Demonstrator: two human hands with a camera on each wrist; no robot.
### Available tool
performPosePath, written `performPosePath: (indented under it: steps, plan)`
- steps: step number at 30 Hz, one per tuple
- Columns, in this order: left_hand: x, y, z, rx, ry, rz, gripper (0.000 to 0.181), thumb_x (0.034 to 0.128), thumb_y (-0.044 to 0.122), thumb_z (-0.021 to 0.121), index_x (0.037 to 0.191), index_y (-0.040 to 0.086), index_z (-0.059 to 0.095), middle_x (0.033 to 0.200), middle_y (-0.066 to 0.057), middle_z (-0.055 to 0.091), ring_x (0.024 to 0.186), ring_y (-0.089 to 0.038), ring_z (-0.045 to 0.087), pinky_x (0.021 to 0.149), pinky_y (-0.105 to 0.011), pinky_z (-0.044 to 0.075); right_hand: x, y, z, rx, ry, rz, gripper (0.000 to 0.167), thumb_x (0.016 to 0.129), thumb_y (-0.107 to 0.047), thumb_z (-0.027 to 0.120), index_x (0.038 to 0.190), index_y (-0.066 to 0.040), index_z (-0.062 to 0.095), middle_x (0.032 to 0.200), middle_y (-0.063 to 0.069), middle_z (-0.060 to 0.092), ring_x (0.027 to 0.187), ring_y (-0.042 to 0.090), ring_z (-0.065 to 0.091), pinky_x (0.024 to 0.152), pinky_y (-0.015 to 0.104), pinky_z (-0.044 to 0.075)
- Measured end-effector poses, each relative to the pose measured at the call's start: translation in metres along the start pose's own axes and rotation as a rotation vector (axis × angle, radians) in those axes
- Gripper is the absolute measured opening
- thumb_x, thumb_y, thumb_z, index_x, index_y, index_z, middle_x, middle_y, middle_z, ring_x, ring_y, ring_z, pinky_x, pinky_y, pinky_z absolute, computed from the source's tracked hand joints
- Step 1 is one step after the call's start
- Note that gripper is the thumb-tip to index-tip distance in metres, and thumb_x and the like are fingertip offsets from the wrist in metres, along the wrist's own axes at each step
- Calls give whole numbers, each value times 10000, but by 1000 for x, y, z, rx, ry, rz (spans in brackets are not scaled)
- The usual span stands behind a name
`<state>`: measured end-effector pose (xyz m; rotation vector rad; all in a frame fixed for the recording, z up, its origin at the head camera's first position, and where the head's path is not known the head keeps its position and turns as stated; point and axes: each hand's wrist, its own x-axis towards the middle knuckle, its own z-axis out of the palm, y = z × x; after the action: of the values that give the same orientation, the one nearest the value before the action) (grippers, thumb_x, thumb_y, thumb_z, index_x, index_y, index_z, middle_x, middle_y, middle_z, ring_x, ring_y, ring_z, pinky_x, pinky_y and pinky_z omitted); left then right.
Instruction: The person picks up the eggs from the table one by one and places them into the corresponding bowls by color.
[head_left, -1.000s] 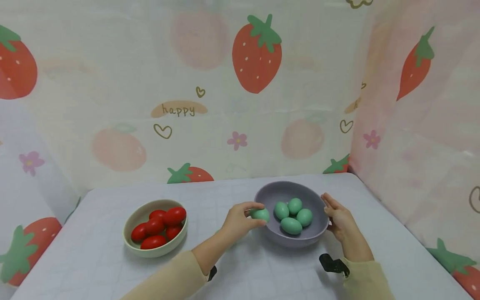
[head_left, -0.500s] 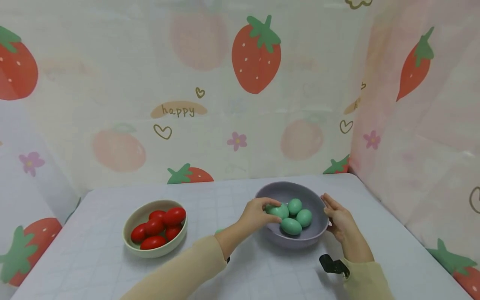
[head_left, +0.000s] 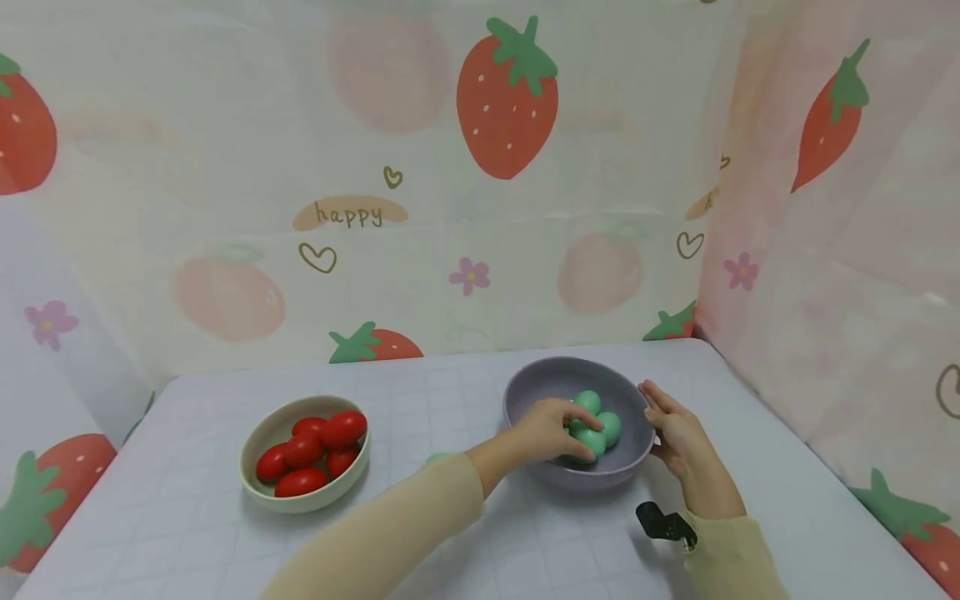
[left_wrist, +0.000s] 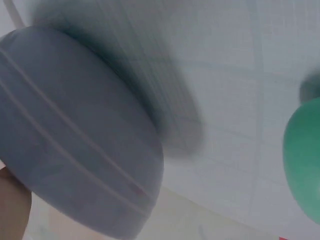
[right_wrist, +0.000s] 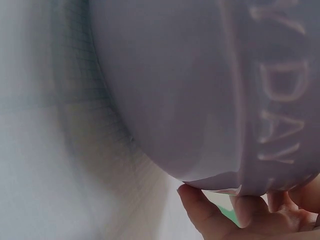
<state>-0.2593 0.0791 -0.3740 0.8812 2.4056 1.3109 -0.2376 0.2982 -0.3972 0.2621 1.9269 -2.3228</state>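
My left hand (head_left: 546,429) reaches over the near left rim of the purple bowl (head_left: 521,392). Its thumb and fingers curve about a green egg (head_left: 590,442), low among the other eggs. More green eggs (head_left: 611,428) show beside the fingertips; part of the pile is covered by the hand. At the bowl's right side my right hand (head_left: 681,437) touches the outer wall with its fingers. In the right wrist view its fingertips (right_wrist: 202,207) rest against the bowl (right_wrist: 170,100), below raised lettering.
Left on the white cloth-covered table (head_left: 187,467) stands a cream bowl (head_left: 251,479) of red eggs (head_left: 303,450). A green egg (left_wrist: 306,160) lies on the cloth, mostly behind my left forearm in the head view. Patterned sheets (head_left: 420,292) stand behind and at the sides.
My left hand has carried a green egg rightward from outside the left rim into the purple bowl, over the others. The right hand stays against the bowl; the head view has shifted slightly.
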Motion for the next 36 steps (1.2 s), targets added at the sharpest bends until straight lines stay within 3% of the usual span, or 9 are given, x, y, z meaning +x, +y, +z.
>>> performPosePath:
  steps: [4,8,14,17,22,29,36]
  plan:
    - [11,-1,4,84,-59,51,365,738,91,847,1090,111,751,1135,-47,690,1009,-100,586,882,-176,432,0,-1,-1,-5,-13,-10,574,1032,8,281,1542,-83,32,1589,58,-21,1459,268,-24,1117,651,83]
    - [19,-4,11,107,-91,98,354,729,97,852,1069,113,755,1107,-14,701,1024,-56,584,881,-144,429,1,-1,0,-12,-14,-12,573,1030,11,278,1545,-76,42,1593,66,-23,1460,275,-13,1121,641,94]
    - [29,-6,21,104,-113,124,353,737,90,842,1078,97,753,1203,-14,675,1142,-64,559,944,-130,389,0,1,-2,-22,-22,-10,579,1027,17,267,1547,-73,29,1594,69,-27,1460,278,-12,1116,649,103]
    - [32,-5,25,154,-120,134,354,744,121,840,1088,115,754,1221,-4,667,1143,-53,558,942,-119,384,0,1,-3,-22,-22,-14,579,1026,16,267,1546,-71,30,1596,71,-28,1460,277,0,1119,637,116]
    - [32,-6,26,223,-150,104,333,753,163,839,1078,175,764,1198,48,673,1106,-20,561,927,-124,394,1,2,-3,-28,-27,-14,575,1026,12,272,1547,-67,40,1599,78,-25,1460,280,8,1123,625,128]
    - [34,-7,24,221,-188,52,295,770,87,819,1045,186,777,1181,70,671,1099,-27,554,908,-149,416,4,-2,-2,-30,-10,-31,568,1030,12,277,1546,-66,54,1598,82,-4,1460,273,7,1125,621,125]
    - [34,-10,25,246,-264,-12,283,789,34,786,1044,158,778,1078,75,703,797,6,504,723,-120,438,1,0,-1,-24,-4,-27,571,1024,23,283,1544,-56,60,1599,91,3,1460,290,10,1124,632,108]
